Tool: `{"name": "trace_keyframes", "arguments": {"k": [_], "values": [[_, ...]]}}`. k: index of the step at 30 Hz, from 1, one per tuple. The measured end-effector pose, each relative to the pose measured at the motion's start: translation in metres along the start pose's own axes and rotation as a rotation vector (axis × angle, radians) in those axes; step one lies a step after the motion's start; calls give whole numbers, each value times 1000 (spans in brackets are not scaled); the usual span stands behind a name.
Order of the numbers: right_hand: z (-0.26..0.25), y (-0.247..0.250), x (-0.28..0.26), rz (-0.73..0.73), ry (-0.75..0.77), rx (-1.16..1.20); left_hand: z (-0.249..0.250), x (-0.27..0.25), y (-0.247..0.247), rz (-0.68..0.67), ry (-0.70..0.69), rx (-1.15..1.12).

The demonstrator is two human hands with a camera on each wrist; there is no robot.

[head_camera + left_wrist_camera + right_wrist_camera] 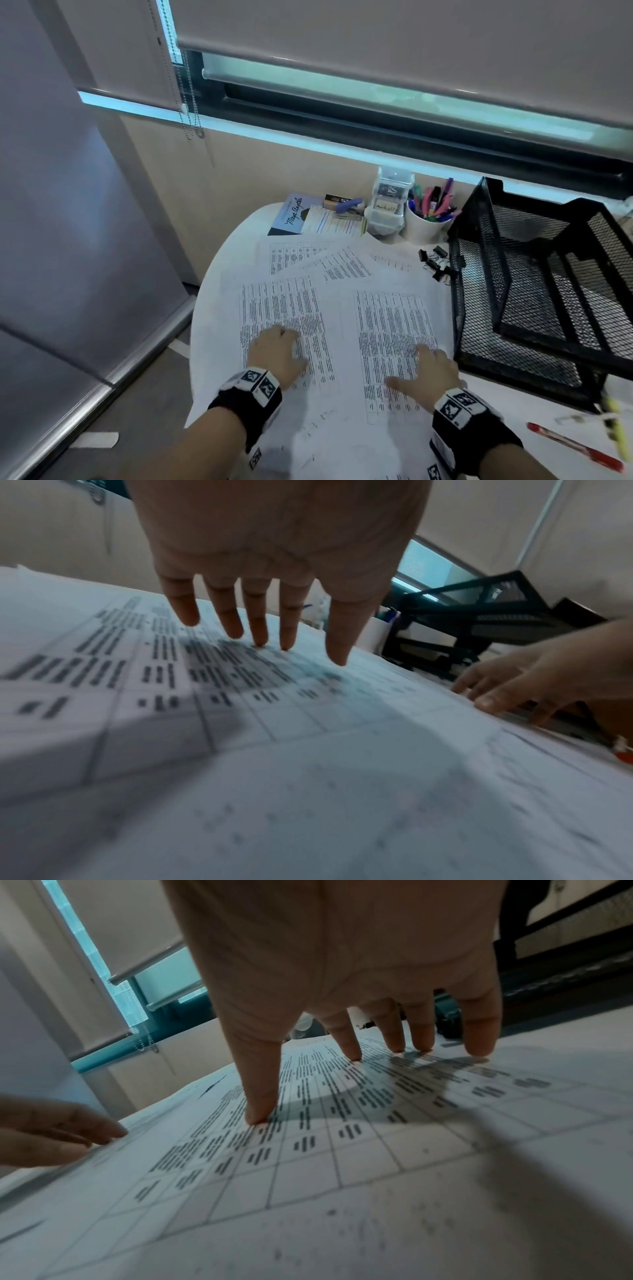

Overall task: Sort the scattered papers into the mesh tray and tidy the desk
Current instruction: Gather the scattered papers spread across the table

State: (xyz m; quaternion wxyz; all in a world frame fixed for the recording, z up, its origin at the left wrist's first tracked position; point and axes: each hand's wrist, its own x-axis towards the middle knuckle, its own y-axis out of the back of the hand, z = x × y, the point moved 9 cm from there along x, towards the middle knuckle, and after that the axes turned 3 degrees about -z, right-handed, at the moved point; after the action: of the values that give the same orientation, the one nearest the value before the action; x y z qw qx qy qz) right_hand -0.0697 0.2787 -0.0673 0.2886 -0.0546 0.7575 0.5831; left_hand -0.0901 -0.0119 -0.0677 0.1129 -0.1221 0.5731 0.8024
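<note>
Papers [342, 308] printed with tables lie fanned and overlapping across the white desk [219, 274], just left of the black mesh tray [534, 308]. The left hand [277, 349] and right hand [428, 373] both rest flat on separate sheets, fingers [260, 626] straight and spread, fingertips touching the print.

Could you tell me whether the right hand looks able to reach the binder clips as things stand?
Probably yes: the right hand lies flat on the papers, and only bare paper separates it from the binder clips beside the tray.
</note>
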Motion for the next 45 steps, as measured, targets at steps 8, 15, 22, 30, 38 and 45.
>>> {"name": "trace_keyframes", "arguments": {"k": [8,15,22,30,38,45], "values": [[-30,3,4,-61,63,-4,-80,-1,10,69,327,-204],[-79,-10,-4,-96,221,-24,-112,-5,13,40,555,-235],[-80,-22,-10,-61,107,-127,-121,-8,11,1,598,-397],[-92,-28,-8,-111,17,-132,-113,-15,29,213,466,-338],[-90,-4,3,-10,91,87,-123,-19,16,220,465,-587],[-113,9,-10,-35,392,-124,-126,-19,18,256,469,-417]]}}
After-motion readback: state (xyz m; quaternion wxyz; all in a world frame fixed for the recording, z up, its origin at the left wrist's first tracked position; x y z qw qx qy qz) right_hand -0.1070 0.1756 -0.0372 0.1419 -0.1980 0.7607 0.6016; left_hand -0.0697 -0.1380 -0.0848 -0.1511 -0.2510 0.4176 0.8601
